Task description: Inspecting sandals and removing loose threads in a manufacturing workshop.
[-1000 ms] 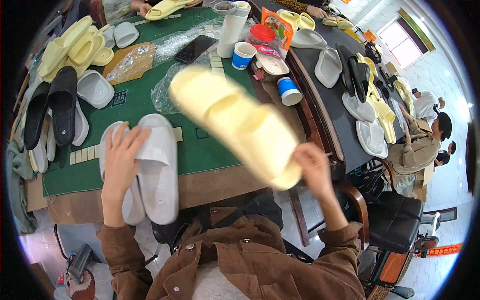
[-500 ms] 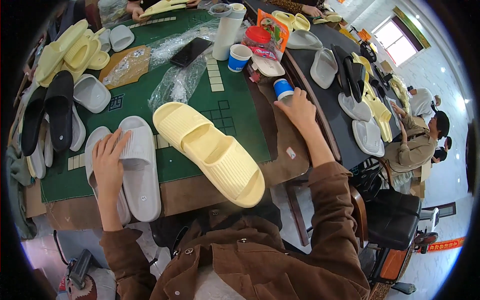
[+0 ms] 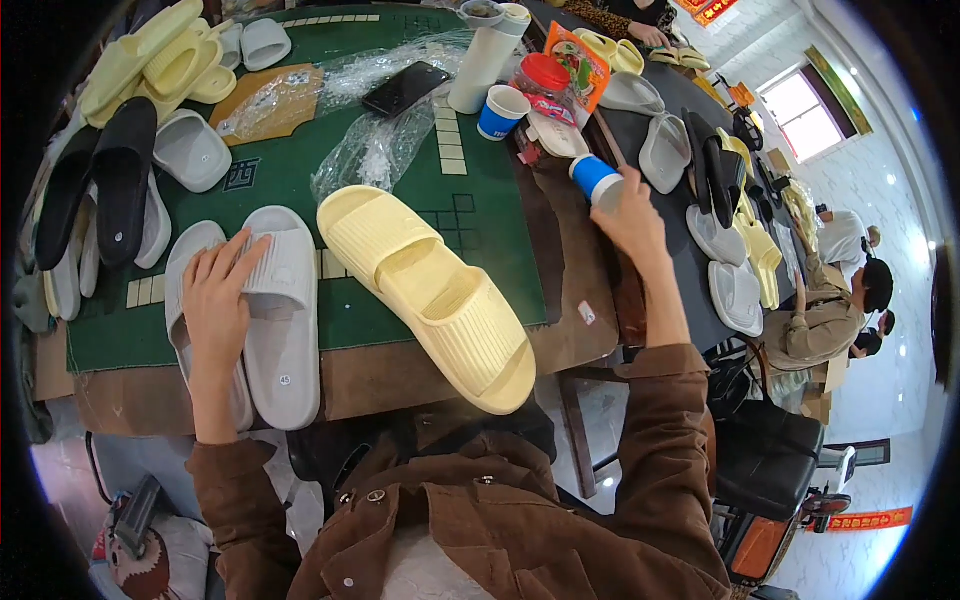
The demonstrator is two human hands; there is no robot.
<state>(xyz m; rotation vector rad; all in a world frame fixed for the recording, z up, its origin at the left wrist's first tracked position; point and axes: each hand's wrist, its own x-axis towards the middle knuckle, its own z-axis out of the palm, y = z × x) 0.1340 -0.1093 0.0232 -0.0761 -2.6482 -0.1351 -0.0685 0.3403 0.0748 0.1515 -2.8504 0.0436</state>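
Your right hand (image 3: 625,205) has closed around the blue paper cup (image 3: 597,180). Your left hand (image 3: 215,300) lies flat, fingers apart, on the grey slippers (image 3: 280,320). An orange snack packet (image 3: 575,65) stands behind.

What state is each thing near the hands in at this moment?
Left hand: flat on the grey slippers.
Grey slippers: side by side, soles down, at the table edge.
Yellow slipper: lying free, toe overhanging the table edge.
Right hand: closed around the blue paper cup.
Blue paper cup: tilted, off the table.
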